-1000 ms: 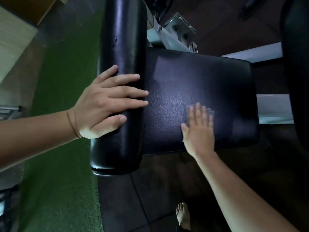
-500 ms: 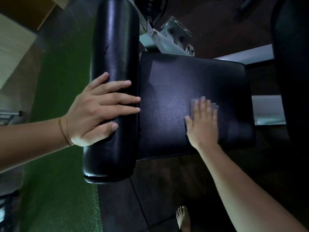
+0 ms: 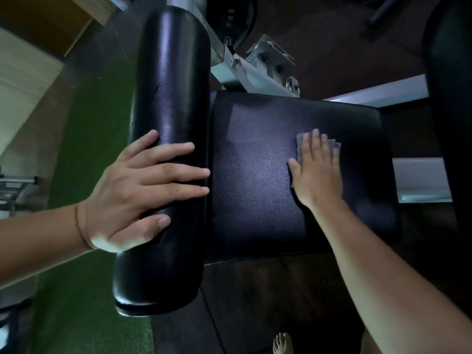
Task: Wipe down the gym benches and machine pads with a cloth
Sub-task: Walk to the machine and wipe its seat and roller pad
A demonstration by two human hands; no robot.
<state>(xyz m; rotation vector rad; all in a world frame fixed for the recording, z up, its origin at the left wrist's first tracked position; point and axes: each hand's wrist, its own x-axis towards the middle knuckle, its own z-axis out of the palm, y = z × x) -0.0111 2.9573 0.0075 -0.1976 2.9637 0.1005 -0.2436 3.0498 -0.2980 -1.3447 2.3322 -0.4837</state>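
Cloth (image 3: 301, 140) lies on pad (image 3: 255, 180) under flat right hand (image 3: 316, 175), fingers straight (edges peek past fingertips), left hand (image 3: 132, 195) spread open on roller (image 3: 171, 85); cloth and hand now slightly further right.

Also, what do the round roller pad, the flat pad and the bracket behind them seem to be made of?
Roller pad: probably black vinyl or faux leather, glossy; long streaked highlights, one small scuff. Flat pad: likely the same covering, duller; fine pebbled grain shows. Bracket: apparently metal, pale painted or plated; sharp folded edges and bolts.
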